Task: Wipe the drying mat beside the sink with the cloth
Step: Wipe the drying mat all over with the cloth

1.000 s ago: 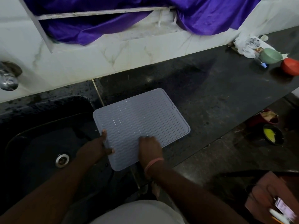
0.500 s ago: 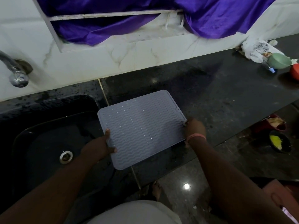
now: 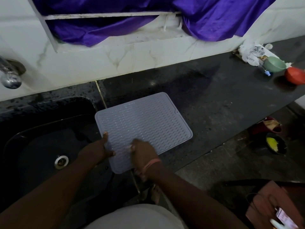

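A ridged grey silicone drying mat [image 3: 143, 128] lies on a dark speckled stone counter [image 3: 222, 103] beside a black sink [image 3: 41, 142]. The left hand [image 3: 97, 149] pinches its edge; the right hand [image 3: 143, 154] rests on it, grip unclear.

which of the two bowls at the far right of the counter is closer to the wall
The green bowl. It sits farther back, beside the crumpled white bag by the tiled wall, while the red bowl lies nearer the counter's front edge.

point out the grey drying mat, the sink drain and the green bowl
grey ridged silicone drying mat [image 3: 145, 123]: head view, on the wavy ridged middle of its top face.
round metal sink drain [image 3: 61, 161]: head view, on the ring's centre.
pale green bowl [image 3: 274, 64]: head view, on its outer wall.
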Action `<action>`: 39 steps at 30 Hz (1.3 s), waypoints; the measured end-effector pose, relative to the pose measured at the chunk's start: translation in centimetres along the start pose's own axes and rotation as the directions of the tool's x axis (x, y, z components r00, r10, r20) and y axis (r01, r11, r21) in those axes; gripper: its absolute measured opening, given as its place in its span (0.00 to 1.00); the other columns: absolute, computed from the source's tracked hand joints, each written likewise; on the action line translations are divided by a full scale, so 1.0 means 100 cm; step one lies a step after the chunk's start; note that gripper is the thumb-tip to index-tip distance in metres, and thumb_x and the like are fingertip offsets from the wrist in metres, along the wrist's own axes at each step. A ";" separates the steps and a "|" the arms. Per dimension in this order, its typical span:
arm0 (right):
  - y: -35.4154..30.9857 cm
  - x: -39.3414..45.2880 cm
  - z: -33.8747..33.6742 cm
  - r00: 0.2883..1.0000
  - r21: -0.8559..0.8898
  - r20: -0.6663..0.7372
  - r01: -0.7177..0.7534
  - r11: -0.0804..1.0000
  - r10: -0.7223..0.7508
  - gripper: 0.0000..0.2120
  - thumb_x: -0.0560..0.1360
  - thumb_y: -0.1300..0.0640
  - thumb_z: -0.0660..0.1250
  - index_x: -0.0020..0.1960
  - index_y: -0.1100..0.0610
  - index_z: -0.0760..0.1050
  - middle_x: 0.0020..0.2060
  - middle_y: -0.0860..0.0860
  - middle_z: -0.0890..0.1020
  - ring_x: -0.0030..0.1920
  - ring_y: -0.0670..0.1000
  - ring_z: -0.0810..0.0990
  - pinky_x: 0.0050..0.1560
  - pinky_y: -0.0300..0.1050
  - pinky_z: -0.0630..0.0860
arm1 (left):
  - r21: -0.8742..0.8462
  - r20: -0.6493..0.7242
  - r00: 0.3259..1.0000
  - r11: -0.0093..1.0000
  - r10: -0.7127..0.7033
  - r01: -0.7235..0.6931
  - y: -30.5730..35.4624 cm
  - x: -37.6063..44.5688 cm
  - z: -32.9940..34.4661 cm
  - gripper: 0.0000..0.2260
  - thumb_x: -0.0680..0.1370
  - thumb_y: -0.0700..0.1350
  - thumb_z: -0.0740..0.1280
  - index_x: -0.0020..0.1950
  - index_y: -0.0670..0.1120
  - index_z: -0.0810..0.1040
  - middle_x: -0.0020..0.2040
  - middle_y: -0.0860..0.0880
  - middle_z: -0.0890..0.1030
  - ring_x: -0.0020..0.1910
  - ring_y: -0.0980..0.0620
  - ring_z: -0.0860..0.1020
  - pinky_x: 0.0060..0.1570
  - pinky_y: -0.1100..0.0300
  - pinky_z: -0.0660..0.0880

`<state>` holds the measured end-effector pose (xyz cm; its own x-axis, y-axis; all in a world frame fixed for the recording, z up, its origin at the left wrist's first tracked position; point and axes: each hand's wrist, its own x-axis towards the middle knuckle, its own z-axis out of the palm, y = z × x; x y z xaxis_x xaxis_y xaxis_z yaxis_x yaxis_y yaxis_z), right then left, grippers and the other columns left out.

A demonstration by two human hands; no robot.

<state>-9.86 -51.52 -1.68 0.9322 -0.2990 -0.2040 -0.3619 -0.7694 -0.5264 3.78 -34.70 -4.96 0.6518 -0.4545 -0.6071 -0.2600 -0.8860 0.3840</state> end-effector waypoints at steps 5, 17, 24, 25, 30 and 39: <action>0.108 0.035 -0.079 0.876 -0.060 -0.275 -0.428 0.902 0.397 0.11 0.80 0.59 0.61 0.60 0.60 0.75 0.53 0.59 0.83 0.54 0.60 0.82 0.55 0.51 0.77 | -0.035 0.008 1.000 0.999 0.012 -0.012 0.001 -0.004 -0.001 0.48 0.77 0.59 0.69 0.81 0.52 0.35 0.80 0.42 0.59 0.71 0.42 0.71 0.58 0.55 0.76; -0.002 0.008 0.008 0.940 0.097 -0.022 -0.337 0.936 0.341 0.04 0.78 0.57 0.64 0.49 0.57 0.76 0.42 0.53 0.79 0.48 0.56 0.81 0.43 0.44 0.74 | -0.010 -0.007 1.000 1.000 0.007 -0.007 0.006 -0.005 -0.001 0.48 0.78 0.58 0.69 0.81 0.51 0.36 0.79 0.41 0.62 0.72 0.41 0.70 0.68 0.50 0.71; -0.020 0.016 0.004 0.967 0.228 0.160 -0.231 0.946 0.198 0.09 0.77 0.57 0.66 0.45 0.62 0.80 0.43 0.58 0.83 0.46 0.57 0.82 0.44 0.43 0.75 | 0.006 -0.002 1.000 1.000 -0.015 0.015 0.006 -0.005 -0.004 0.47 0.77 0.60 0.69 0.81 0.53 0.36 0.77 0.40 0.66 0.69 0.42 0.73 0.64 0.51 0.74; -0.002 0.023 -0.011 0.965 0.216 0.104 -0.258 0.942 0.241 0.09 0.79 0.56 0.65 0.46 0.60 0.80 0.42 0.55 0.82 0.45 0.54 0.81 0.42 0.42 0.74 | -0.014 -0.008 1.000 1.000 -0.009 0.009 0.004 -0.006 -0.003 0.48 0.77 0.59 0.69 0.81 0.53 0.37 0.78 0.41 0.65 0.69 0.42 0.73 0.63 0.51 0.75; 0.111 0.053 -0.092 0.828 -0.003 -0.263 -0.514 0.858 0.496 0.11 0.79 0.58 0.64 0.57 0.60 0.79 0.53 0.59 0.83 0.55 0.61 0.82 0.53 0.51 0.77 | -0.043 -0.012 1.000 0.999 0.010 -0.010 -0.003 -0.006 0.000 0.48 0.77 0.60 0.69 0.81 0.55 0.36 0.79 0.44 0.63 0.69 0.43 0.72 0.53 0.54 0.76; 0.020 0.036 -0.001 0.966 -0.088 -0.168 -0.214 0.973 0.197 0.08 0.79 0.57 0.63 0.56 0.58 0.77 0.51 0.56 0.79 0.52 0.55 0.80 0.53 0.50 0.78 | -0.041 -0.011 1.000 0.999 -0.016 0.016 0.000 -0.005 0.001 0.48 0.77 0.59 0.70 0.81 0.53 0.36 0.78 0.41 0.63 0.69 0.42 0.73 0.58 0.54 0.77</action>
<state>-7.28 -54.23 -3.35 0.8290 -0.5353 -0.1620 -0.5515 -0.7342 -0.3960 3.38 -34.53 -4.75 0.6638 -0.4392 -0.6053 -0.2204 -0.8884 0.4028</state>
